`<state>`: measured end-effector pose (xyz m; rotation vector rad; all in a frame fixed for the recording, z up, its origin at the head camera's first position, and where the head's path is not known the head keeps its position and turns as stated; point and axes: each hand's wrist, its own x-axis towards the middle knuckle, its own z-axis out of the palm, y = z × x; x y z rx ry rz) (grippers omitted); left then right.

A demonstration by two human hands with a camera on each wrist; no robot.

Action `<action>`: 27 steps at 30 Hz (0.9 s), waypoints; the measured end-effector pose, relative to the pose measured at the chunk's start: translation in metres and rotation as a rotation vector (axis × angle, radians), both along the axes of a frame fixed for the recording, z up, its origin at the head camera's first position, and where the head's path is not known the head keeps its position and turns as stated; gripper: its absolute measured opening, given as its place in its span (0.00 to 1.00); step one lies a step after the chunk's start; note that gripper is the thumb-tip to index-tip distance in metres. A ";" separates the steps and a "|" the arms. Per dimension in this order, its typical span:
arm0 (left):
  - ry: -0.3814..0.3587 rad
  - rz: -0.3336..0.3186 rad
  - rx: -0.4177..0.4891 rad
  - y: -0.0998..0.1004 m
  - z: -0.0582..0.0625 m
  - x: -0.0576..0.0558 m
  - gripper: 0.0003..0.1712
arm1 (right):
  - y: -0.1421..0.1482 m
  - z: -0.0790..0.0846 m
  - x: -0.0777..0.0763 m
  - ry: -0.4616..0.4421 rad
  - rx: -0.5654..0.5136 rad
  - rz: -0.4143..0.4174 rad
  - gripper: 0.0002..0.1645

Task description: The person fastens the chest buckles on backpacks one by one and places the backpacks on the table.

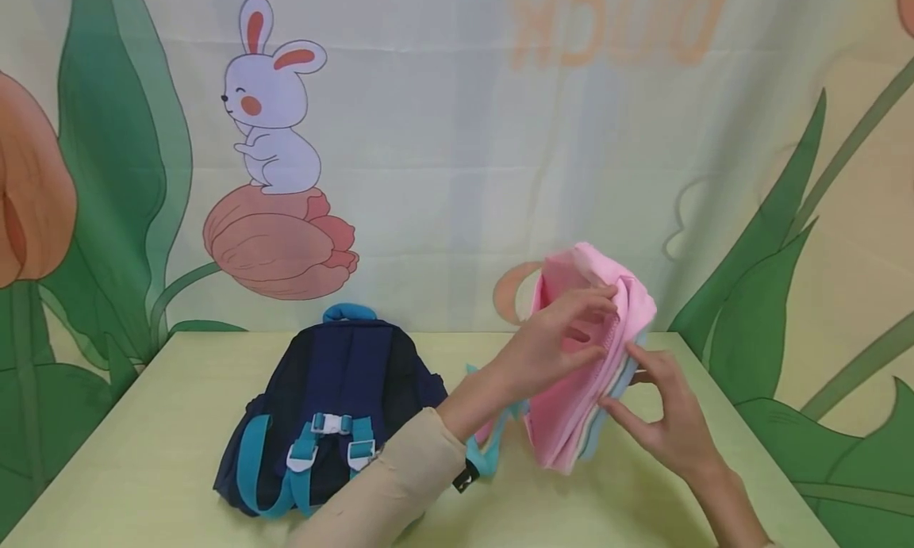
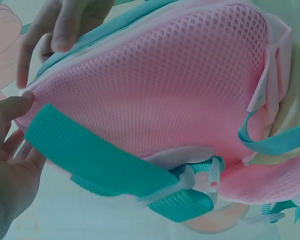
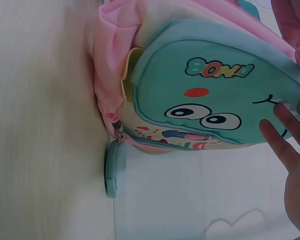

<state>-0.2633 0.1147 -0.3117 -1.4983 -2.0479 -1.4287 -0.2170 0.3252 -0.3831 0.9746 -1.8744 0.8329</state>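
A pink child's backpack (image 1: 564,405) stands tilted on the right half of the table. Its pink mesh back panel (image 2: 155,85) and teal straps (image 2: 100,155) face the left wrist camera. The teal front pocket (image 3: 190,95), with a cartoon face and lettering, shows in the right wrist view. My left hand (image 1: 564,334) grips the backpack's edge from the left, near a zipper line; what lies under its fingertips is partly hidden. On the opposite side, my right hand (image 1: 667,413) holds the front part between thumb and fingers, some of them lying over the pocket.
A navy backpack (image 1: 350,373) with teal straps and white buckles rests on the table (image 1: 164,421) at the left, partly behind my left sleeve (image 1: 400,477). A cloth backdrop (image 1: 428,136) with a rabbit and tulips hangs behind the table.
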 end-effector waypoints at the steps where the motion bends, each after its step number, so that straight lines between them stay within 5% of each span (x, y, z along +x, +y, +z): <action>1: -0.001 -0.005 -0.008 0.001 0.000 0.001 0.31 | 0.002 0.000 -0.001 0.014 -0.017 -0.005 0.45; 8: 0.004 -0.079 -0.085 0.009 -0.005 0.004 0.38 | 0.005 0.009 0.004 0.024 -0.112 -0.067 0.43; 13: 0.070 -0.044 -0.199 0.012 -0.009 0.007 0.38 | 0.004 0.021 0.013 -0.013 -0.190 -0.108 0.43; 18: 0.071 -0.013 -0.285 0.012 -0.012 0.008 0.41 | 0.016 0.015 0.011 -0.094 -0.277 -0.179 0.40; 23: 0.057 0.020 -0.226 0.002 -0.013 0.007 0.33 | 0.026 0.011 0.008 -0.179 -0.294 -0.308 0.50; 27: 0.039 0.035 -0.119 -0.008 -0.014 0.003 0.27 | 0.031 0.012 0.007 -0.198 -0.292 -0.320 0.51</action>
